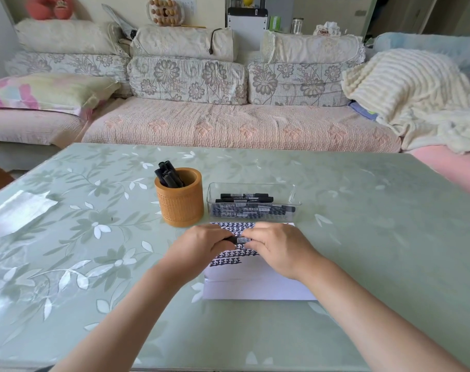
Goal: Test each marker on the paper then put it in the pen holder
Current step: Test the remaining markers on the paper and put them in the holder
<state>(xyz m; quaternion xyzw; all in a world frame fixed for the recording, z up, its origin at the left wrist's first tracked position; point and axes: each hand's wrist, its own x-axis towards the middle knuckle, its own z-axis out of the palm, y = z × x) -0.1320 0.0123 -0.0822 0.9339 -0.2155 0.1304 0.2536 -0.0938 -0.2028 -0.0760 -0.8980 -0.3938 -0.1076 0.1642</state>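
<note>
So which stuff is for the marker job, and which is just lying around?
For the job: marker, held by left hand and right hand; paper; pen holder; clear box of markers.
Just lying about: shiny sheet; pillow; blanket.

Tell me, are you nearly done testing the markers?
Partway. Done: a few markers stand in the pen holder, and rows of marks fill the top of the paper. In hand: the left hand and right hand grip one marker over the paper. Left: a pile of markers waits in the clear box.
</note>
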